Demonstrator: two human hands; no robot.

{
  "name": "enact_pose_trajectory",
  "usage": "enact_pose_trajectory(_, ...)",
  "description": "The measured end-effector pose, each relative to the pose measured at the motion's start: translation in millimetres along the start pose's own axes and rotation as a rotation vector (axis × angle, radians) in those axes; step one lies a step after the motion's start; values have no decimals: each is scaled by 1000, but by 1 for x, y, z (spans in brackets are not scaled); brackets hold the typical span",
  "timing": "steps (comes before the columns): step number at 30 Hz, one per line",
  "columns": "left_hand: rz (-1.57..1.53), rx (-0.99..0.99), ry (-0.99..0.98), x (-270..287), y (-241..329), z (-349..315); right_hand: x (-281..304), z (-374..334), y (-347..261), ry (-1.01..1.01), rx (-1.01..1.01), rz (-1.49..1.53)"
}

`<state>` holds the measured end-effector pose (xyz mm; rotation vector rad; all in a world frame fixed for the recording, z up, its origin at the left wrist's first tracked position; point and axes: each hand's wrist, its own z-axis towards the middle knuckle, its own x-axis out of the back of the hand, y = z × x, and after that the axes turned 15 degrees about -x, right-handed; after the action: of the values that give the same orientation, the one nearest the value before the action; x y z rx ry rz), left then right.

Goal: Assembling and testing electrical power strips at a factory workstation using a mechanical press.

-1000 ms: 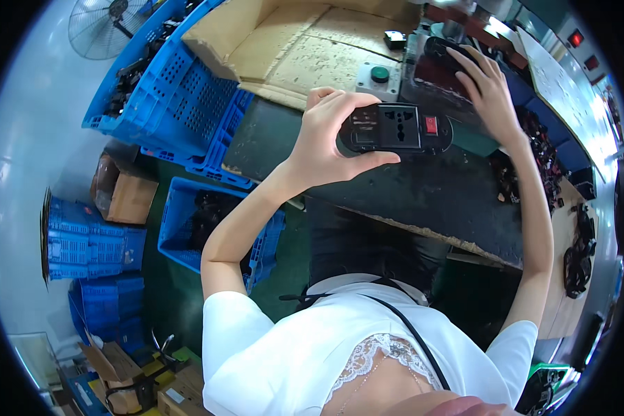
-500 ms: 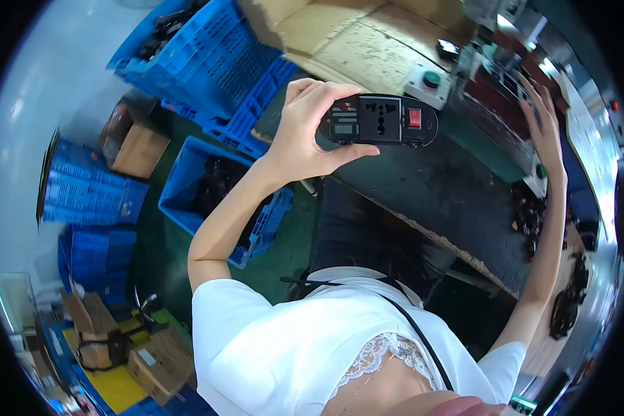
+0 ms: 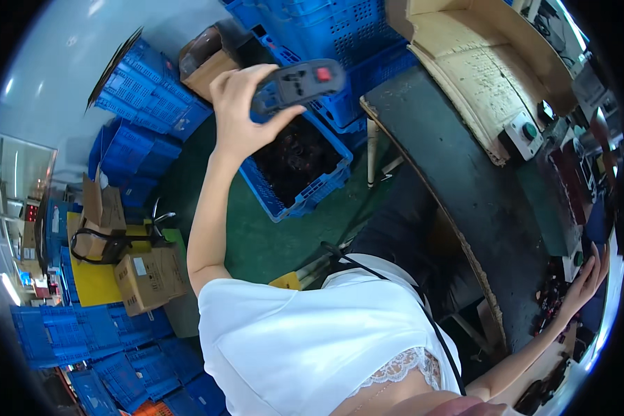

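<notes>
My left hand (image 3: 241, 114) grips one end of a black, round-ended power socket (image 3: 298, 84), thumb below and fingers above. The socket has a red rocker switch and dark outlet holes on its face, slightly smeared by motion. Under it stands a blue crate (image 3: 284, 201) with many dark parts (image 3: 297, 156) inside. Far to the right, my right hand (image 3: 589, 281) is stretched out with its fingers extended, holding nothing visible. Small dark and red parts (image 3: 550, 295) lie beside its wrist on the workbench.
The dark workbench (image 3: 475, 163) has a ragged edge near my legs. On it are a cut-open cardboard box (image 3: 478, 62) and a white box with a green button (image 3: 523, 135). Stacked blue crates (image 3: 326, 35) stand beyond. At left are more crates (image 3: 145, 87) and cardboard boxes (image 3: 149, 281).
My view has turned to the left. My left hand has carried the power socket from the bench side to above the blue crate. The right hand appears lower and farther right.
</notes>
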<state>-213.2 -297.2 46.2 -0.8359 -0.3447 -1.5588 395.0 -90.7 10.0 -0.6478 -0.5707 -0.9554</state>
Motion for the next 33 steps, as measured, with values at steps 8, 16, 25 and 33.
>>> enact_pose_trajectory(8,163,206,293,-37,-25,-32,-4,-11,27,19,-277,220)
enact_pose_trajectory(16,-181,-357,336,-91,59,144,9,-17,39,132,-300,178)
enact_pose_trajectory(25,-825,-408,-397,-305,142,305,24,-14,24,244,-402,-12)
enact_pose_trajectory(33,-664,-636,-488,-353,189,326,43,-20,46,340,-548,-35)
